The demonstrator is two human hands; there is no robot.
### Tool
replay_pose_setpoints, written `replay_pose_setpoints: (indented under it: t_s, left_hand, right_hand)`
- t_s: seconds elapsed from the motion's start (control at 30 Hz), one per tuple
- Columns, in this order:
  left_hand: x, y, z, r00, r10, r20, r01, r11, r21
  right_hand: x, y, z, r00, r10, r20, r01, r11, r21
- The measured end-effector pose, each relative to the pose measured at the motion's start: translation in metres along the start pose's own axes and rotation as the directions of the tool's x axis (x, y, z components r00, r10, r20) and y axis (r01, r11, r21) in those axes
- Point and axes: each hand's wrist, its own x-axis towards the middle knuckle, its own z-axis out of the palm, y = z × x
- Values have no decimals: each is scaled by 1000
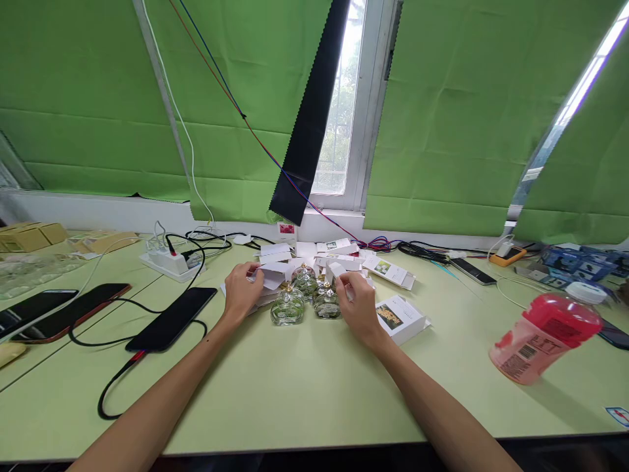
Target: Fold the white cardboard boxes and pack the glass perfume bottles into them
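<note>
Both hands grip: left hand (242, 292) white carton (272, 276) | right hand (360, 307) carton flap (338, 270)

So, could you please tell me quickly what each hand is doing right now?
Left hand: closed on a white folded carton.
Right hand: fingers pinched on a small white carton.

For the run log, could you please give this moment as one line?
left hand: holds white folded carton | right hand: beside round clear glass bottles
</note>
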Motion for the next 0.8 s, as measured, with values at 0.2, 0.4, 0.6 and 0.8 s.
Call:
replay_pose_setpoints:
  t_s: [0.2, 0.4, 0.6, 0.8]
  left_hand:
    - [0, 1, 0, 1000, 8, -8, -8, 1000, -10]
    - [0, 3, 0, 1000, 21, -18, -22, 999, -28]
    - [-2, 4, 0, 999, 36, -32, -37, 998, -50]
    - [-2, 3, 0, 996, 35, -79, -39, 998, -52]
  right_hand:
    - [0, -1, 0, 1000, -3, 4, 3, 1000, 9]
    - [1, -2, -1, 1000, 4, 8, -4, 1000, 3]
    - [0, -1, 0, 1000, 3, 3, -3, 1000, 1]
    - [0, -1, -1, 1000, -10, 0, 10, 1000, 3]
